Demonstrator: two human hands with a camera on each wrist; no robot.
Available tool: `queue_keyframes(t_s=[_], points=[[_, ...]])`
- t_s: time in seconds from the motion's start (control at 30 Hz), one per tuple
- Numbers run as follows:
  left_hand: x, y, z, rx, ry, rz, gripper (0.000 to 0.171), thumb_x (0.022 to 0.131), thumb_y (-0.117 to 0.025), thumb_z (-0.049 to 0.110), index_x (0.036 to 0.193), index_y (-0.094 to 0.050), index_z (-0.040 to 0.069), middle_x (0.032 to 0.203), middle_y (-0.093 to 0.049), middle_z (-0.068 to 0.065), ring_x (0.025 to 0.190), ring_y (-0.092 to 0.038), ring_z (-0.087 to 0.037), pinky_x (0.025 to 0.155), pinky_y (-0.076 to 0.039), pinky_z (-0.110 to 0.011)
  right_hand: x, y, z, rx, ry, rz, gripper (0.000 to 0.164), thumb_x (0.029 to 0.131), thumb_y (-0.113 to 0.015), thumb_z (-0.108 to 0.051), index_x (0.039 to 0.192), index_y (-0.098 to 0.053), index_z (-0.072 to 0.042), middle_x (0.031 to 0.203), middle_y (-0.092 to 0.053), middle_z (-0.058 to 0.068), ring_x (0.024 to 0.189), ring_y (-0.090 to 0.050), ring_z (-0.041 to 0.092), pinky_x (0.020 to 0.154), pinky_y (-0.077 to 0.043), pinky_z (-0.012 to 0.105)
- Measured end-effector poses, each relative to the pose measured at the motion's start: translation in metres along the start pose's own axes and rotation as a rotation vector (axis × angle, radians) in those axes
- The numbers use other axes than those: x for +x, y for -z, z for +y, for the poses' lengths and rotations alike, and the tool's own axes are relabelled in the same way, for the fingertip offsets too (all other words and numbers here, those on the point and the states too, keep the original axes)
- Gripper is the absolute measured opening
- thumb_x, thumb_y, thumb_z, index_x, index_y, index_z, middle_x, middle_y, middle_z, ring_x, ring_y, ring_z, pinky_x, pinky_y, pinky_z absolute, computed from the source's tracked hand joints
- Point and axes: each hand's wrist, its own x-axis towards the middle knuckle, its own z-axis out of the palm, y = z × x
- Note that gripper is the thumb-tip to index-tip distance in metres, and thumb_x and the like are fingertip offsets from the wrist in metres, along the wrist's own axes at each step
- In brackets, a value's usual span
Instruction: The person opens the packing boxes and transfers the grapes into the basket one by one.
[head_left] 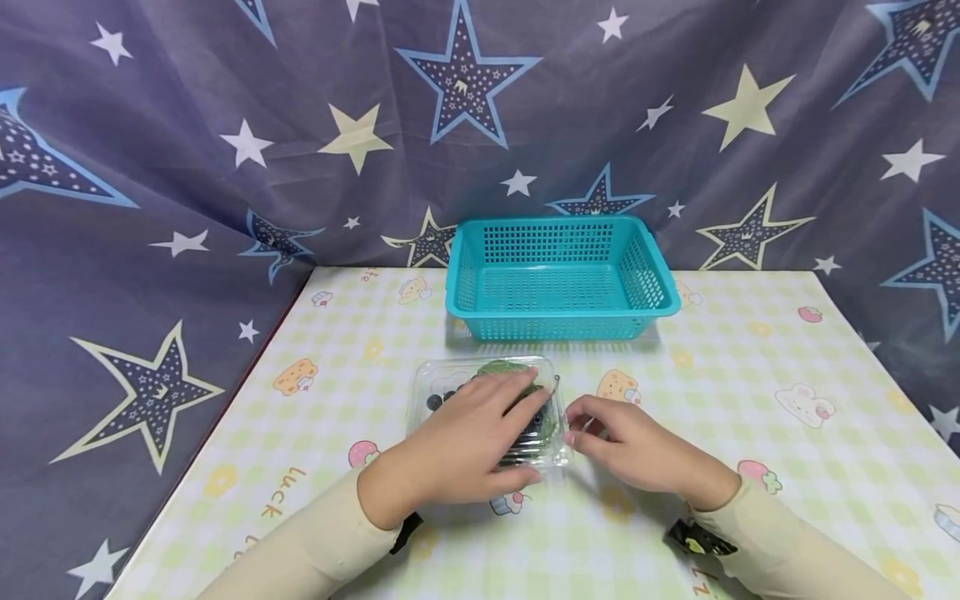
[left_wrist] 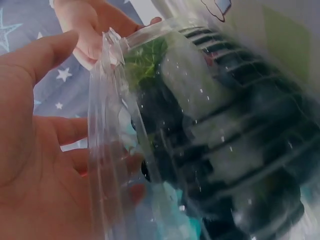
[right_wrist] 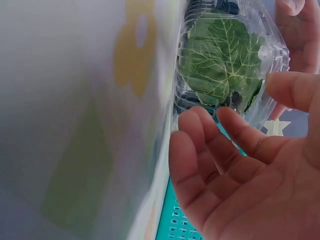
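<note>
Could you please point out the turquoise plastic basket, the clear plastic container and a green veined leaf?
Turquoise plastic basket (head_left: 558, 327): head view, front wall.
Clear plastic container (head_left: 444, 377): head view, upper-left part.
Green veined leaf (right_wrist: 225, 60): right wrist view, its middle.

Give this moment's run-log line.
left hand: over clear container | right hand: at its right edge | inside: dark fruit, green leaf | behind: teal basket

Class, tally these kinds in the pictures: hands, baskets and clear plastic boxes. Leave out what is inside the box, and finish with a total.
Hands: 2 (left hand, right hand)
Baskets: 1 (turquoise basket)
Clear plastic boxes: 1 (clear plastic box)
Total: 4
</note>
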Motion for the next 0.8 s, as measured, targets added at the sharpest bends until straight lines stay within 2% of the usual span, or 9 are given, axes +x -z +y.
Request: queue_keyframes(t_s=[0.27, 0.43, 0.53, 0.8], points=[[0.0068, -0.0057, 0.0044, 0.051, -0.055, -0.005, 0.079, 0.084, -0.056, 0.06, 0.143, -0.039, 0.01, 0.149, -0.036, -0.012, 0.138, -0.034, -0.03, 0.111, -0.03, -0.048, 0.0011, -0.0022, 0.0011, 0.018, 0.009, -0.012, 0.009, 0.097, -0.053, -0.033, 0.099, -0.061, -0.029, 0.084, -0.063, -0.011, 0.075, -0.059, 0.012, 0.066, -0.048, 0.026], [0.0099, -0.0092, 0.0073, 0.073, -0.051, -0.011, 0.079, 0.082, -0.059, 0.06, 0.142, -0.041, 0.012, 0.148, -0.037, -0.013, 0.138, -0.034, -0.031, 0.11, -0.03, -0.048, 0.0005, -0.0019, 0.0012, 0.037, -0.023, -0.044, 0.016, 0.098, -0.051, -0.031, 0.09, -0.064, -0.029, 0.069, -0.059, -0.007, 0.059, -0.051, 0.011, 0.056, -0.046, 0.027], [0.0101, -0.0096, 0.0082, 0.085, -0.041, -0.013, 0.078, 0.082, -0.062, 0.057, 0.142, -0.041, 0.012, 0.148, -0.037, -0.012, 0.138, -0.033, -0.031, 0.11, -0.03, -0.048, 0.0006, -0.0025, 0.0015, 0.049, -0.022, -0.068, 0.021, 0.099, -0.048, -0.031, 0.087, -0.064, -0.028, 0.069, -0.061, -0.004, 0.053, -0.048, 0.009, 0.052, -0.044, 0.026], [0.0089, -0.0097, 0.0093, 0.101, -0.038, 0.004, 0.072, 0.081, -0.067, 0.047, 0.139, -0.045, 0.013, 0.147, -0.04, -0.012, 0.137, -0.035, -0.032, 0.11, -0.031, -0.048, -0.0008, -0.0019, -0.0005, 0.151, -0.008, -0.136, 0.024, 0.099, -0.049, -0.029, 0.082, -0.065, -0.021, 0.071, -0.066, 0.004, 0.059, -0.057, 0.018, 0.057, -0.046, 0.027]])
